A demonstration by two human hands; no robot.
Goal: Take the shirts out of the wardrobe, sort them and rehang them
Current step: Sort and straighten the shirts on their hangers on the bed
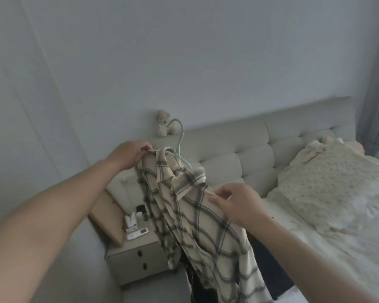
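A beige shirt with dark plaid lines (197, 215) hangs in front of me on a pale green hanger (181, 136), whose hook points up. My left hand (129, 155) pinches the shirt's left shoulder by the collar. At the shirt's right shoulder, my right hand (234, 204) grips the fabric between thumb and fingers. The shirt's lower part drapes down over dark cloth (193, 281) at the bed's edge. The wardrobe is out of view.
A bed (315, 237) with a padded headboard (249, 149) and a patterned pillow (328, 186) fills the right side. To the left stands a nightstand (138, 259) with small items on top. A teddy bear (164, 123) sits on the headboard.
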